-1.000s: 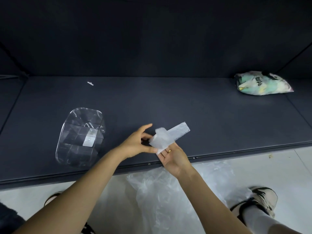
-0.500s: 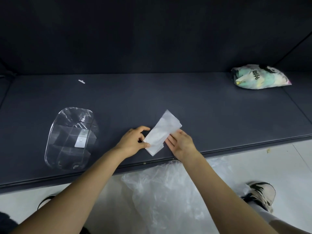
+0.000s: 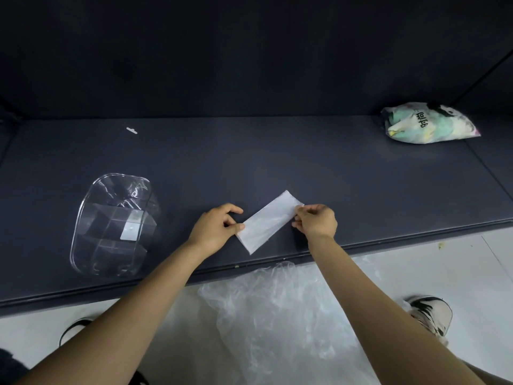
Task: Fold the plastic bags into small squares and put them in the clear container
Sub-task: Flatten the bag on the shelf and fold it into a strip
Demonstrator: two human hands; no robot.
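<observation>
Dark bench (image 3: pixel 277 162), near front edge: thin, slippery folded bag (image 3: pixel 268 222) pinched endwise by left hand (image 3: pixel 213 230) and right hand (image 3: pixel 316 220).

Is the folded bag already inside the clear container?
No, the folded bag lies on the table, held by both hands, right of the container.

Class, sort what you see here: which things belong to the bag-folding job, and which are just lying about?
Belongs to the job:
folded plastic bag, held at each end by the left hand and right hand
clear container
loose plastic bags on the floor

Just lying about:
printed packet
small white scrap
</observation>
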